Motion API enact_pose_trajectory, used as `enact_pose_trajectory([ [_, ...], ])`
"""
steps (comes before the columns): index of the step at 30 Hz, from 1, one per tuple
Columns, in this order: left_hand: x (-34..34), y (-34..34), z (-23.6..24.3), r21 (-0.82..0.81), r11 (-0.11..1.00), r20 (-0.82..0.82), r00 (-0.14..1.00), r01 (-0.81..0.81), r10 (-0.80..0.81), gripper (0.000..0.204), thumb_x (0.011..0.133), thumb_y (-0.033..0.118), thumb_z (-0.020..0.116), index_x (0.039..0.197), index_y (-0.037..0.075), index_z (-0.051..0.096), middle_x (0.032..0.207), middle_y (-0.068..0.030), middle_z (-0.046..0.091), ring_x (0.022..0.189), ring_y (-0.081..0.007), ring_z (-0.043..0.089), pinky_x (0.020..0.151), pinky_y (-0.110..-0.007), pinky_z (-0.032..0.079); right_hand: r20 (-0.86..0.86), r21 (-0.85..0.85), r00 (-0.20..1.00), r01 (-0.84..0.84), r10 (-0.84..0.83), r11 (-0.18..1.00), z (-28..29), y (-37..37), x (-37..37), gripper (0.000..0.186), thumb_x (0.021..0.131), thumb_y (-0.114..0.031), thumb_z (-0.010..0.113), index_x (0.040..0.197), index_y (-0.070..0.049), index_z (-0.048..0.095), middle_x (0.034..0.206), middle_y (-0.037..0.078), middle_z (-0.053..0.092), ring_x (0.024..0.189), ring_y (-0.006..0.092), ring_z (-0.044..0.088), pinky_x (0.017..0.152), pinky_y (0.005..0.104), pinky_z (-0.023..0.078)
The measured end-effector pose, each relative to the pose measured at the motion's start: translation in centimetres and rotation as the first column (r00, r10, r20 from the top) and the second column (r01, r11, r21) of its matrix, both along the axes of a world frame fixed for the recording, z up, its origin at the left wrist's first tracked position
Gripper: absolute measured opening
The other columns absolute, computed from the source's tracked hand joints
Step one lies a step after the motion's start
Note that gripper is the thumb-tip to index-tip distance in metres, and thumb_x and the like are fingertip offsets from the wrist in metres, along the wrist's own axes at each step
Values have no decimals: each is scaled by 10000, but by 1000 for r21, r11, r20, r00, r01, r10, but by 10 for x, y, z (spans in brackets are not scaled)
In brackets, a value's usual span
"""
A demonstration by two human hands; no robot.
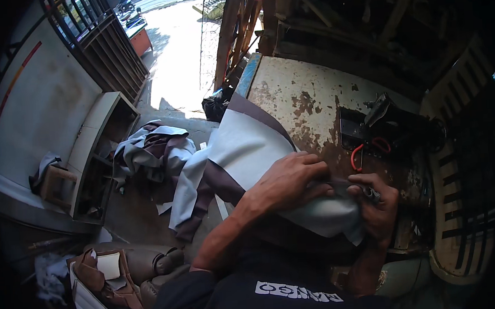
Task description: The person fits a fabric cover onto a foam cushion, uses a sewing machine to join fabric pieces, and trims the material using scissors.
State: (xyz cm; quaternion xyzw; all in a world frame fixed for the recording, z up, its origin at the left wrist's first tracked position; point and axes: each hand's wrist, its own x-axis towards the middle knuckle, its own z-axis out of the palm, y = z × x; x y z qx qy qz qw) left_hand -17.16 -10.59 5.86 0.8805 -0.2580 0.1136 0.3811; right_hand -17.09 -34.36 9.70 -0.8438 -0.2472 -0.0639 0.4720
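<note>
While a long, pale-grey and maroon pliable sheet [250, 146] is pinched by the left hand [288, 177], its length is directed forward-left beyond those fingers; its near end is met by the right hand [377, 203] — fingers tightly curled, their hold impossible to tell.

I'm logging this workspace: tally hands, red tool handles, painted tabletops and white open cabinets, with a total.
Bare left hand, bare right hand: 2
Red looped tool handles: 2
Worn white-painted tabletop: 1
White open-fronted cabinet: 1
Total: 6
</note>
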Motion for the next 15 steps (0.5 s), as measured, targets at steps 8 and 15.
enact_pose_trajectory([
  [8, -22, 43, -65, 148, 836, -5, 845, -528, 535, 526, 914, 290, 737, 1382, 96, 592, 1311, -207, 589, 1240, -392, 532, 1051, -489, 449, 67, 327, 495, 809, -866, 488, 19, -199, -10, 328, 1012, -308, 682, 1154, -15, 715, 1094, 78, 704, 1021, 178, 632, 913, 329, 498],
  [15, 9, 53, -114, 291, 754, -75, 772, -589, 632, 748, 904, 445, 730, 1533, 165, 438, 1565, -227, 385, 1458, -454, 312, 1153, -613, 296, 266, 218, 88, 964, -960, 149, 58, -286, -40, 532, 962, -546, 660, 1263, -111, 712, 1212, 104, 716, 1074, 228, 670, 958, 341, 508],
])
